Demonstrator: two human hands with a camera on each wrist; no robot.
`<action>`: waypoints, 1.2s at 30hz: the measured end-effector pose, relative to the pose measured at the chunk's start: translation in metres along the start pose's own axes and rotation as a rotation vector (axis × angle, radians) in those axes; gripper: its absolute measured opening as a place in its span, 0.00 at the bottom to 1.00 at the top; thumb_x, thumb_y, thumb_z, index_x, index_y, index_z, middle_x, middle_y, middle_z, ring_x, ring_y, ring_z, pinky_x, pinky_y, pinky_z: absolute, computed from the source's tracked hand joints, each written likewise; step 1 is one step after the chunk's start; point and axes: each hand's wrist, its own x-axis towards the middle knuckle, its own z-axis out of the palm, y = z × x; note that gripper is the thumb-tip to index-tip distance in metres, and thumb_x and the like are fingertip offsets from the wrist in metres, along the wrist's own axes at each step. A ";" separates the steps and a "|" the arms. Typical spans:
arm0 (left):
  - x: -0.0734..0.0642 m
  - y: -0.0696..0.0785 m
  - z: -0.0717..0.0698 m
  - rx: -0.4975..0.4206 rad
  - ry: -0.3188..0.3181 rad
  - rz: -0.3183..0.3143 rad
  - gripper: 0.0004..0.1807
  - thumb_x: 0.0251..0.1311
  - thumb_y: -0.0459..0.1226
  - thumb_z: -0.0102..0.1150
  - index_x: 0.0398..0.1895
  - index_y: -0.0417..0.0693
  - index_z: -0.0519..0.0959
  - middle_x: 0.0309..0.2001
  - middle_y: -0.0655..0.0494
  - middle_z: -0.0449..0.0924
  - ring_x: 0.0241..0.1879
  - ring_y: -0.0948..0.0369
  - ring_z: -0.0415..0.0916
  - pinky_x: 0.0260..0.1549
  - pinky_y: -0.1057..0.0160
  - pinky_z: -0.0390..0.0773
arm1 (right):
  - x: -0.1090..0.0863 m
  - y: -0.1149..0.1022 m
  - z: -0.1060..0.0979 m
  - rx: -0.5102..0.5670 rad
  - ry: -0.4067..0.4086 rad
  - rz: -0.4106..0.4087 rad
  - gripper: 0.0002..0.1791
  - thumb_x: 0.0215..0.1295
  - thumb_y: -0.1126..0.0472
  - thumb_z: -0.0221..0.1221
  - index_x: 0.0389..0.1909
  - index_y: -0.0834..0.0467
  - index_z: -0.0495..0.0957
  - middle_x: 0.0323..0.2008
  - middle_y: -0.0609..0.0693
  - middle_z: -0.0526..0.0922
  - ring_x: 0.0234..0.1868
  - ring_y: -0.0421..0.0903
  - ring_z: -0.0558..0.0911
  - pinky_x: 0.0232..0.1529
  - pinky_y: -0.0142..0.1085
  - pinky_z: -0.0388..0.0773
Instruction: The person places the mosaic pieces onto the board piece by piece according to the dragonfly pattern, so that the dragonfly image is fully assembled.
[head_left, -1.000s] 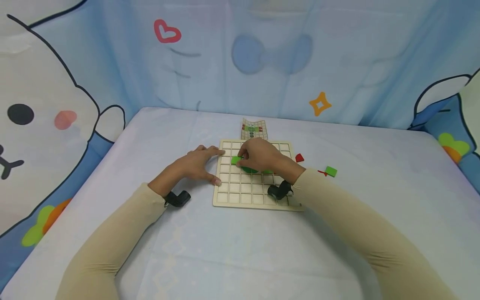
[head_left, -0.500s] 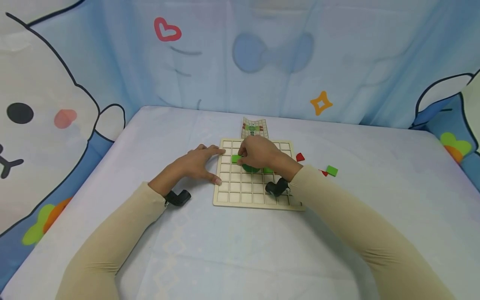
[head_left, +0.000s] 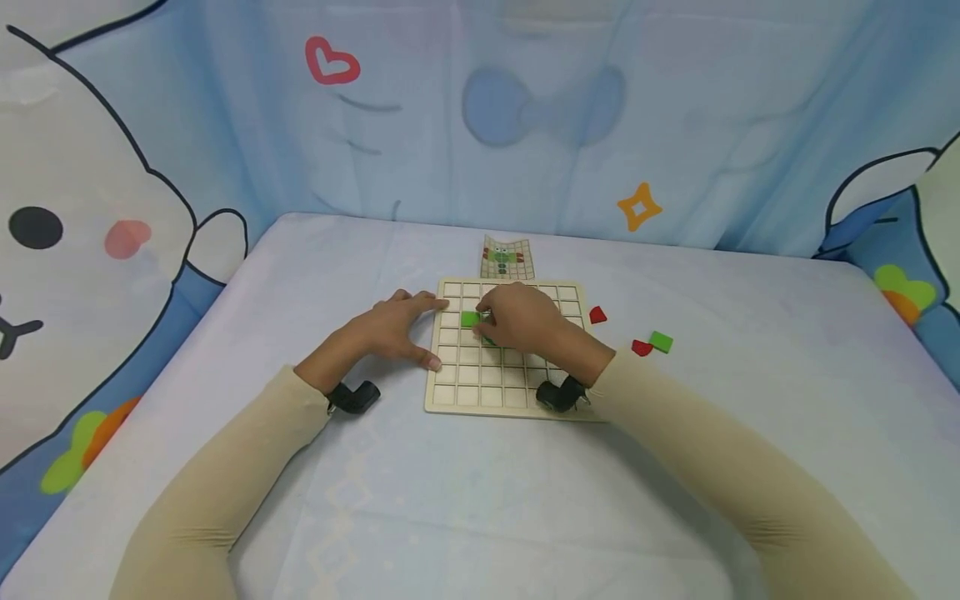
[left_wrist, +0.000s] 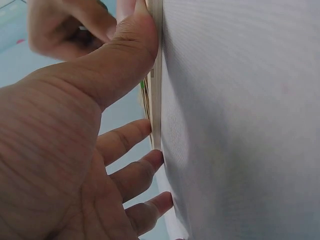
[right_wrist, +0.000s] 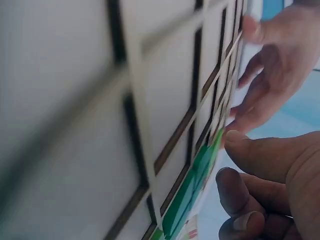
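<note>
Grid board [head_left: 480,375] partly behind hands [head_left: 519,318]

This is a curtained-off nook; the kind of room cannot be told. Blue cartoon-printed cloth [head_left: 420,158] hangs at twelve o'clock, with a white printed animal [head_left: 82,175] at nine, around a white-covered counter [head_left: 450,492].

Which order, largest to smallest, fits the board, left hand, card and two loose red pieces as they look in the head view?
1. Board, though partly covered
2. Left hand
3. Card
4. Red pieces: too alike to rank against each other
</note>
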 end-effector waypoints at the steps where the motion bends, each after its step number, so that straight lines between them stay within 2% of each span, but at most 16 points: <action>1: 0.000 0.001 0.000 -0.001 0.002 0.000 0.55 0.49 0.58 0.72 0.78 0.59 0.54 0.79 0.51 0.50 0.74 0.44 0.53 0.65 0.38 0.64 | -0.005 -0.001 0.000 -0.003 0.006 0.005 0.22 0.66 0.50 0.63 0.56 0.58 0.82 0.31 0.46 0.88 0.30 0.40 0.83 0.31 0.35 0.79; 4: 0.000 0.002 -0.002 -0.005 0.005 -0.004 0.55 0.49 0.58 0.72 0.78 0.59 0.54 0.79 0.50 0.50 0.75 0.43 0.51 0.65 0.38 0.64 | -0.022 -0.003 -0.001 0.002 0.017 0.003 0.21 0.66 0.51 0.63 0.56 0.56 0.82 0.24 0.43 0.83 0.24 0.39 0.78 0.24 0.32 0.73; 8: 0.000 0.003 -0.002 -0.004 0.004 -0.014 0.55 0.49 0.57 0.72 0.78 0.59 0.54 0.79 0.50 0.50 0.75 0.44 0.50 0.66 0.38 0.63 | -0.048 -0.004 -0.001 0.004 0.031 -0.023 0.21 0.64 0.52 0.65 0.56 0.55 0.82 0.19 0.42 0.80 0.20 0.38 0.74 0.20 0.30 0.68; 19: -0.001 0.003 0.000 0.004 0.007 -0.004 0.55 0.50 0.57 0.72 0.78 0.57 0.54 0.79 0.52 0.51 0.75 0.45 0.52 0.66 0.39 0.64 | -0.111 0.011 -0.003 0.046 0.061 0.031 0.22 0.60 0.53 0.68 0.54 0.56 0.83 0.26 0.41 0.82 0.22 0.38 0.72 0.22 0.30 0.67; 25: -0.001 0.002 0.001 -0.001 0.007 -0.026 0.55 0.49 0.58 0.72 0.78 0.60 0.53 0.79 0.51 0.49 0.76 0.44 0.50 0.66 0.37 0.62 | -0.122 0.044 -0.013 0.131 0.114 0.089 0.19 0.62 0.54 0.67 0.52 0.57 0.84 0.26 0.43 0.81 0.21 0.41 0.71 0.20 0.33 0.67; 30: -0.001 0.001 0.002 0.001 0.004 -0.027 0.55 0.49 0.58 0.72 0.78 0.60 0.53 0.79 0.50 0.49 0.75 0.43 0.50 0.66 0.37 0.62 | -0.123 0.081 -0.023 0.135 0.165 0.158 0.18 0.63 0.55 0.65 0.51 0.59 0.84 0.29 0.48 0.83 0.27 0.44 0.73 0.21 0.34 0.69; 36: -0.001 0.002 0.003 0.001 0.006 -0.027 0.56 0.48 0.58 0.72 0.78 0.60 0.53 0.79 0.50 0.50 0.75 0.43 0.50 0.66 0.36 0.62 | -0.125 0.121 -0.031 0.154 0.164 0.261 0.19 0.64 0.54 0.65 0.52 0.59 0.83 0.30 0.50 0.83 0.28 0.47 0.74 0.21 0.36 0.69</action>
